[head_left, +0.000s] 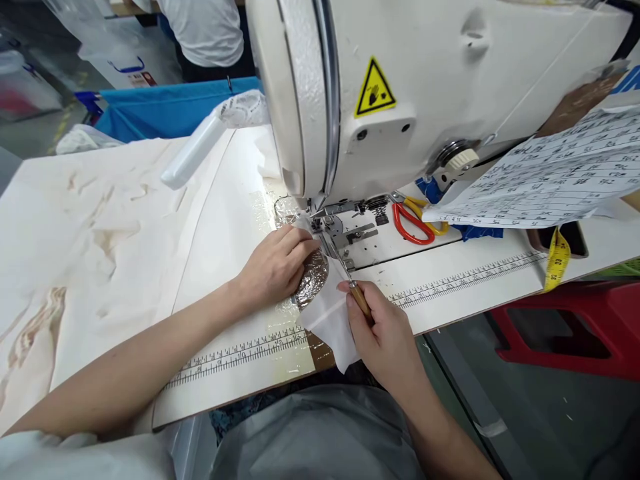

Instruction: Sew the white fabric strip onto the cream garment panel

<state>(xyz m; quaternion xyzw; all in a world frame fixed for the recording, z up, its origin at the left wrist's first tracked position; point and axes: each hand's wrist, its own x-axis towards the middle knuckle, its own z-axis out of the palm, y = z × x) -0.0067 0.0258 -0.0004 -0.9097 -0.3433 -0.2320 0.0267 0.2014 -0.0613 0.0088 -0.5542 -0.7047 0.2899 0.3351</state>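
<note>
Beside the presser foot of a white sewing machine (pixel 425 73), my left hand (pixel 277 263) presses its bent fingers together on a piece of thin white fabric (pixel 333 313). The fabric runs from under the needle area towards the table's front edge. In my right hand (pixel 383 330) is an awl (pixel 361 300) with a wooden handle. Its thin metal shaft points up and left over the fabric, close to the presser foot. The very tip is hard to make out there. Shiny crinkled tape (pixel 313 277) covers the table beside my left fingers.
Red- and yellow-handled scissors (pixel 413 220) lie right of the needle. A printed paper sheet (pixel 545 173), a yellow tape measure (pixel 556 260) and a red stool (pixel 575 327) are farther right. Pale fabric (pixel 100 233) covers the left table. Behind, a person in a white shirt (pixel 203 30) is partly visible.
</note>
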